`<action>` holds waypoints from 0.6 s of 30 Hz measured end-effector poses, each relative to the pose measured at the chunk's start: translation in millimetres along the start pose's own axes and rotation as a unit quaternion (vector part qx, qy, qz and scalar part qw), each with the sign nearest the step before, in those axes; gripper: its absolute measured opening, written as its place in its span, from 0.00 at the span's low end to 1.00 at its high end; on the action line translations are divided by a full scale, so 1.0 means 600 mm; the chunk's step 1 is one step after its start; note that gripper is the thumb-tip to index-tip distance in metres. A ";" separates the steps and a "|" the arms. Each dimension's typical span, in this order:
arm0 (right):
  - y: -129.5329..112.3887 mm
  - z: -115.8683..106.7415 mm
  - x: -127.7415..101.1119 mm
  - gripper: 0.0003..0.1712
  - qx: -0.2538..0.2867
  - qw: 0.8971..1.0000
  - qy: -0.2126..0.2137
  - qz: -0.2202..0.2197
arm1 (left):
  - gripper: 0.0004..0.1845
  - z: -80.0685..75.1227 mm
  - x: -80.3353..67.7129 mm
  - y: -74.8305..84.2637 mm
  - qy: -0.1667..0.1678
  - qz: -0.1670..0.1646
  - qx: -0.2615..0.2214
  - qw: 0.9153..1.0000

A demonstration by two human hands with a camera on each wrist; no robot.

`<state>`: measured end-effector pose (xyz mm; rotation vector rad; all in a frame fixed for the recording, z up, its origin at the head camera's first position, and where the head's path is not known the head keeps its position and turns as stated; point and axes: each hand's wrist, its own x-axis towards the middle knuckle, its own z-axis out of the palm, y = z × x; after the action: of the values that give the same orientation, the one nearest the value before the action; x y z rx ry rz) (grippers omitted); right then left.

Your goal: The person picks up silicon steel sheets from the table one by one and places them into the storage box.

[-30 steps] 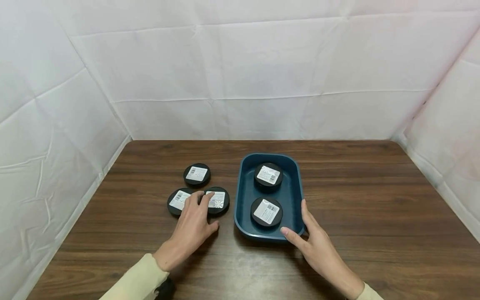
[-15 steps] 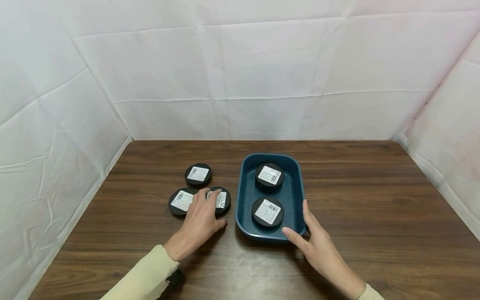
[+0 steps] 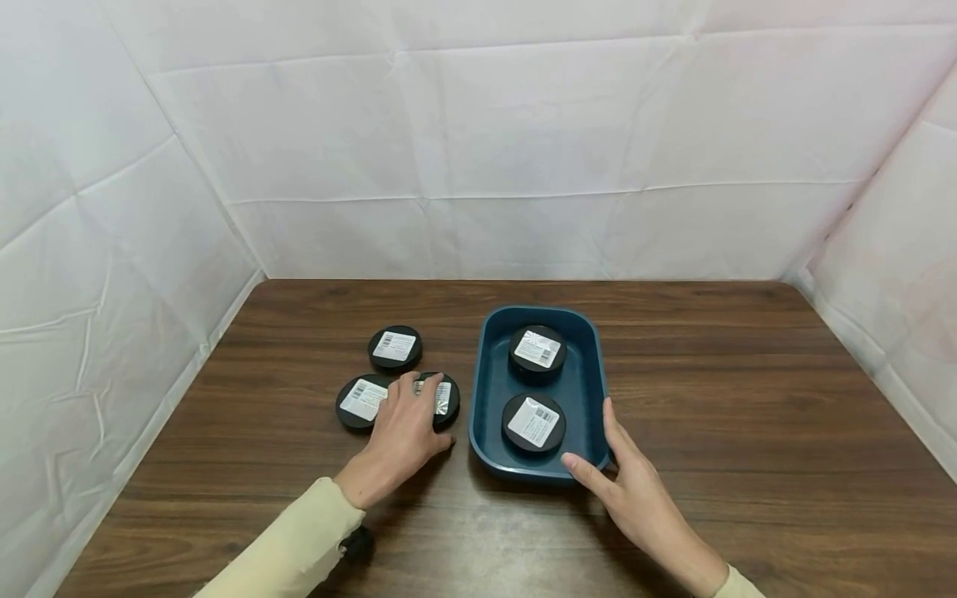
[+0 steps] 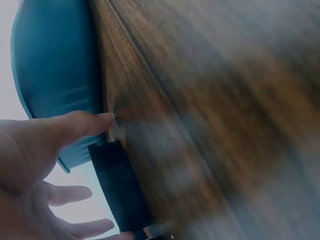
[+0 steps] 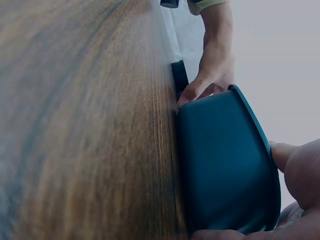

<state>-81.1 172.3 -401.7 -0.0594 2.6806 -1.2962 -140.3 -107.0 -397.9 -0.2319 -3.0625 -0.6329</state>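
Note:
My left hand (image 3: 404, 432) reaches over a labelled black disc (image 3: 443, 413) on the table, its fingertips above the disc's top. In the left wrist view the thumb (image 4: 87, 124) lies near the side of that disc (image 4: 120, 185), and the fingers spread over it. Another black disc (image 3: 363, 402) is just left of the hand, and a third disc (image 3: 395, 349) lies behind. My right hand (image 3: 635, 490) holds the blue tray (image 3: 478, 415) at its near right corner, thumb at the rim. Inside the tray sit a front disc (image 3: 533, 423) and a taller-looking rear one (image 3: 537, 354).
The wooden table (image 3: 733, 399) extends to the right of the tray. White cloth walls (image 3: 523, 149) enclose it at the back and both sides. A dark object (image 3: 357, 544) shows beside the left sleeve (image 3: 299, 531).
My left hand has shifted slightly right, farther over the right-hand disc on the table. The right hand stays at the tray's corner, and the discs in the tray keep their places.

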 end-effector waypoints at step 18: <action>0.002 0.001 0.000 0.58 0.003 1.000 0.003 -0.001 | 0.45 -0.012 0.032 0.008 -0.072 -0.038 0.028 0.996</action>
<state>-81.2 172.9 -403.0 -0.0589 2.6829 -1.3062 -158.7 -102.7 -388.9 -0.1666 -3.2360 -0.5556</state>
